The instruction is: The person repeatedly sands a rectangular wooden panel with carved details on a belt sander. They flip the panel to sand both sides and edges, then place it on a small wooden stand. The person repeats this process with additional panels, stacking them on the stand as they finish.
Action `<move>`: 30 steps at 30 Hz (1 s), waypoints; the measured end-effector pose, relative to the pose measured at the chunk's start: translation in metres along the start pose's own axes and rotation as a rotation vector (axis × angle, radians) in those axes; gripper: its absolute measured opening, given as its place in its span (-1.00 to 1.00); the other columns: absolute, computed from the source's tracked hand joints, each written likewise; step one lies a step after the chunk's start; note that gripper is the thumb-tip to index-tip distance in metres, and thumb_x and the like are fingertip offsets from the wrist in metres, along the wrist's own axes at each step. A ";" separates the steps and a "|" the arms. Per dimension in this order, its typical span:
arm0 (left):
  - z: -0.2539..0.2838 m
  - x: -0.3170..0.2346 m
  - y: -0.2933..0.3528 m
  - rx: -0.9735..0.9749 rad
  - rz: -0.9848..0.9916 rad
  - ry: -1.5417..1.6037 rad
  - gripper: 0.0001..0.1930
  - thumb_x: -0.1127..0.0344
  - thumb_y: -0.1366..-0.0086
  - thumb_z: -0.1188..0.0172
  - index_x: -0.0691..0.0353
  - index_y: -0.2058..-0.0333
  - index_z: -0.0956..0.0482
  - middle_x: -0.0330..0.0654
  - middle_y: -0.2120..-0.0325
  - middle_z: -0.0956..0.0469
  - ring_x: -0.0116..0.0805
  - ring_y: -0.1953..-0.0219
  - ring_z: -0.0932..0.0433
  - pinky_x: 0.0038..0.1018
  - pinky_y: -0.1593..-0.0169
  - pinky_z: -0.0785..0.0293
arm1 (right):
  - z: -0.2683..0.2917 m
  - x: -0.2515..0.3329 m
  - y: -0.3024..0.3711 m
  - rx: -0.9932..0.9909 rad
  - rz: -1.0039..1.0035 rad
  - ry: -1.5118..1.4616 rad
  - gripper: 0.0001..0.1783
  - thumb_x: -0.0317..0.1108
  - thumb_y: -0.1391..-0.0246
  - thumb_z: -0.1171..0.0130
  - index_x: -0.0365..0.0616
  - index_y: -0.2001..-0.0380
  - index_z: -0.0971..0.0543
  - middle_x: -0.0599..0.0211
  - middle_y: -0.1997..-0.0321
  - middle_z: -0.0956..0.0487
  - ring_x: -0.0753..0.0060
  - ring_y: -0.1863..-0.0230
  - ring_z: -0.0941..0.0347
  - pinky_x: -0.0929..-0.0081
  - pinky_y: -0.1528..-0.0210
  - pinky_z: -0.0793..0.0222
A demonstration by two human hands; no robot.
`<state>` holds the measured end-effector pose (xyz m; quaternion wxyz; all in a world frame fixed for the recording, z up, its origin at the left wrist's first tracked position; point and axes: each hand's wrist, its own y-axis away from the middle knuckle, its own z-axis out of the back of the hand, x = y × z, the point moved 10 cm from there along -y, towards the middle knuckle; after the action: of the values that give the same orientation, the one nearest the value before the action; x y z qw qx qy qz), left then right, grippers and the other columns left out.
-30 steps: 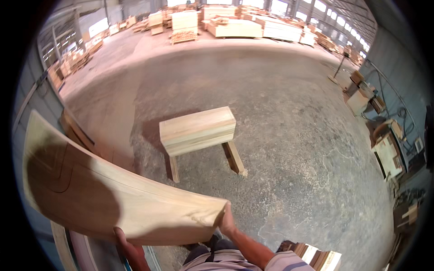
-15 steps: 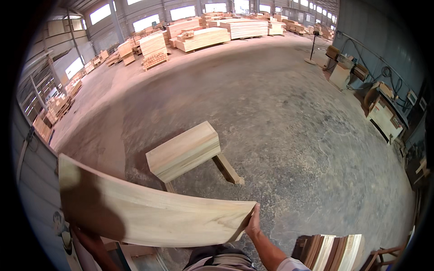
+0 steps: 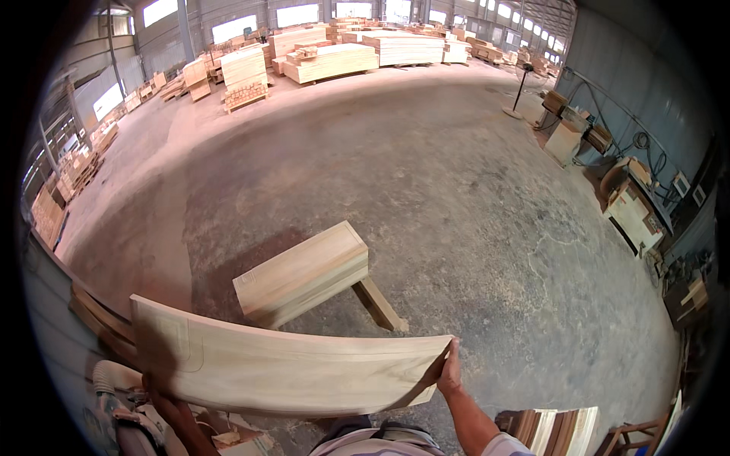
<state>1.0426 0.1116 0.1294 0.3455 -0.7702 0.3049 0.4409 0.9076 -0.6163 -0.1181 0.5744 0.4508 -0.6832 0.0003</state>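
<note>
Broadly, a grey concrete floor [image 3: 456, 197] fills the room, with timber stacks [image 3: 331, 64] towards 12 o'clock and a grey wall [image 3: 646, 83] at 2. Near the centre, towards 8, a neat pile [image 3: 304, 273] sits above a wooden bearer [image 3: 378, 306]. At 7 o'clock is the panel [image 3: 304, 368]: long, pale, grain swirling towards its 5 o'clock end, a thin rounded outline and dark shadow at the other. The right hand [image 3: 450, 372] is clamped on the near end; the left hand [image 3: 166, 399] meets the lower edge, too shadowed to tell its grip.
</note>
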 end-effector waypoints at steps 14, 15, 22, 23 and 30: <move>-0.086 0.076 -0.077 0.218 0.292 -0.321 -0.79 0.18 -0.25 -0.14 0.19 0.34 -0.39 -0.36 0.49 -0.40 -0.60 0.39 -0.31 -0.64 0.24 -0.26 | -0.087 0.078 -0.081 -0.209 0.127 0.444 -0.22 0.22 -0.04 0.00 -0.43 0.08 -0.45 0.04 0.08 -0.49 0.27 0.07 -0.38 0.36 0.02 -0.26; -0.094 0.079 -0.078 0.236 0.300 -0.423 -0.79 0.19 -0.25 -0.13 0.20 0.33 -0.40 -0.37 0.49 -0.40 -0.62 0.40 -0.30 -0.65 0.25 -0.25 | -0.088 0.075 -0.096 -0.207 0.093 0.489 -0.23 0.21 -0.03 -0.01 -0.43 0.10 -0.47 0.06 0.12 -0.50 0.29 0.10 -0.38 0.36 0.05 -0.26; -0.152 0.093 -0.107 0.426 0.295 -0.752 -0.68 0.10 -0.29 -0.01 0.26 0.21 -0.45 -0.31 0.33 -0.47 -0.49 0.27 -0.40 -0.58 0.13 -0.32 | -0.190 0.102 -0.202 -0.031 0.105 0.561 -0.42 0.16 -0.01 -0.09 -0.28 0.44 -0.50 0.38 0.45 -0.42 0.53 0.35 -0.28 0.53 0.28 -0.25; -0.155 0.095 -0.108 0.416 0.302 -0.768 -0.68 0.10 -0.29 -0.01 0.26 0.20 -0.45 -0.30 0.33 -0.47 -0.49 0.27 -0.40 -0.58 0.13 -0.32 | -0.199 0.107 -0.214 -0.035 0.126 0.566 -0.42 0.15 -0.01 -0.09 -0.28 0.43 -0.50 0.39 0.45 -0.42 0.53 0.35 -0.28 0.53 0.28 -0.25; -0.171 0.142 -0.103 0.234 0.439 -0.640 -0.66 0.07 -0.29 -0.01 0.25 0.18 -0.45 -0.27 0.30 -0.49 -0.46 0.25 -0.43 -0.54 0.13 -0.35 | -0.254 0.149 -0.264 0.018 0.250 0.590 -0.48 0.10 -0.04 -0.11 -0.25 0.37 -0.52 0.40 0.40 -0.46 0.56 0.31 -0.31 0.52 0.26 -0.27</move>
<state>1.2630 0.0108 0.0942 0.4060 -0.4662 0.3870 0.6842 1.2793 -0.7335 -0.0516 0.7393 0.3487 -0.5373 0.2076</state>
